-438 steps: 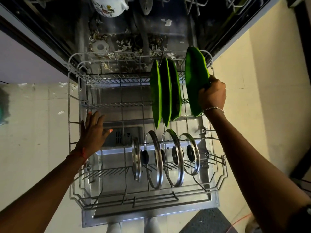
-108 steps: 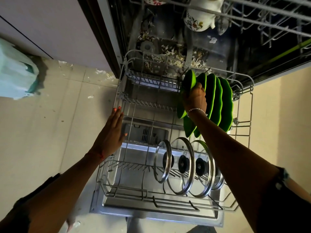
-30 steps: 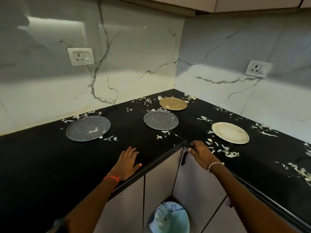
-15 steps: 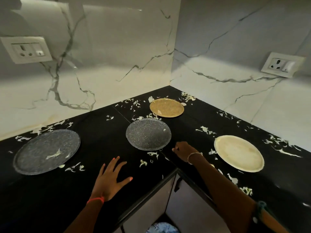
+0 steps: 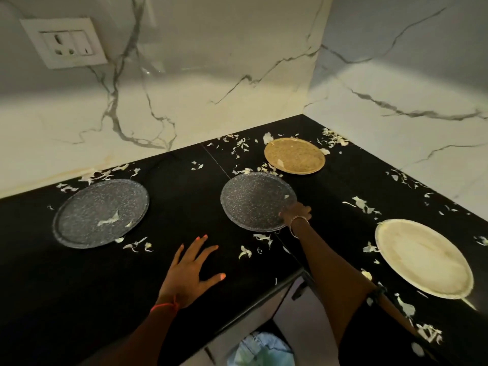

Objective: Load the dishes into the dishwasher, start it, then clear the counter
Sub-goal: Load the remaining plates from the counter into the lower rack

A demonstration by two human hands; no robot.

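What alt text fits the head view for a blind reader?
A person's right hand touches the rim of a speckled grey plate on a black counter strewn with white scraps; the left hand rests flat. Three other plates lie around.

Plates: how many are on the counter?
4: left grey plate; middle grey plate, at the right hand; gold plate, near the corner; cream plate, far right. None seems hidden.

Nothing here can be read: no text, brand, number or sign. The wall socket (image 5: pixel 64 43) shows only plain switches and pin holes. The left grey plate (image 5: pixel 100 212), middle grey plate (image 5: pixel 253 199), gold plate (image 5: pixel 294 155) and cream plate (image 5: pixel 422 257) carry no legible mark.
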